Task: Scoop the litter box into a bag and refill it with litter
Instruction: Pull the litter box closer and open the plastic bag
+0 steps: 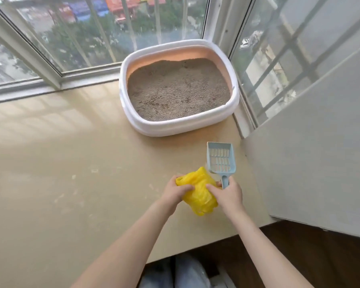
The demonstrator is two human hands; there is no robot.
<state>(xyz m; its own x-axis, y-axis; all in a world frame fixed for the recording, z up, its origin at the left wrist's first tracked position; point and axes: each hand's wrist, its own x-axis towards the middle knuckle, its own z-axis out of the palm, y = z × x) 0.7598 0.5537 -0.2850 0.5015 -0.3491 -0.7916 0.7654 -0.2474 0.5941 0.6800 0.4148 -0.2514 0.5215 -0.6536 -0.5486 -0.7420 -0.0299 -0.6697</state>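
Head view: yellow bag (197,191) bunched at sill (71,173) edge, left hand (176,191) and right hand (227,194) both gripping it; right also holds scoop (220,161). Litter box (181,119) beyond, w/ litter, unscooped. Prep step; next: open bag.

both hands (202,192) grip yellow bag (200,194) | right maybe holds scoop (220,159)

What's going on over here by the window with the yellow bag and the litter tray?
A person is standing at a beige window ledge, holding a crumpled yellow plastic bag with both hands. The left hand grips its left side; the right hand pinches the bag while also holding the handle of a pale blue slotted litter scoop. The white litter box in the corner is full of grey-brown litter; the bag is not opened yet.
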